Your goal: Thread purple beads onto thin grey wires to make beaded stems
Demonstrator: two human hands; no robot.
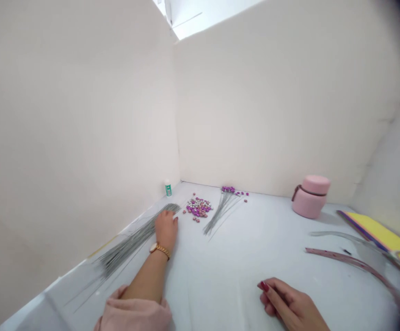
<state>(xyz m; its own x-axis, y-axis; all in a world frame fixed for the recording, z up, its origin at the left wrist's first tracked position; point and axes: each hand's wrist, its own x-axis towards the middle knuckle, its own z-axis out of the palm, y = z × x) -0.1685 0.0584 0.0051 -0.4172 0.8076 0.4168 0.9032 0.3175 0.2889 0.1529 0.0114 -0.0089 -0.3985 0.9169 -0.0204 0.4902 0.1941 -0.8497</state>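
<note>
My left hand (166, 227), with a gold watch at the wrist, rests at the upper end of a long bundle of thin grey wires (127, 250) on the left of the table. Its fingers bend down over the wires; whether they pinch one is hidden. My right hand (284, 301) is low at the right, thumb and fingers pressed together, with anything between them too small to make out. Beyond the left hand lies a pile of purple, pink and silver beads (199, 208). Right of the pile, a smaller wire bunch (220, 214) carries purple beads at its far tips.
A small green bottle (168, 189) stands by the left wall. At the right are a pink lidded container (311, 197), yellow sheets (385, 230), and a pink patterned strip (344, 257) beside a pale strip (337, 234). Walls border the white table (216, 276) at left and back.
</note>
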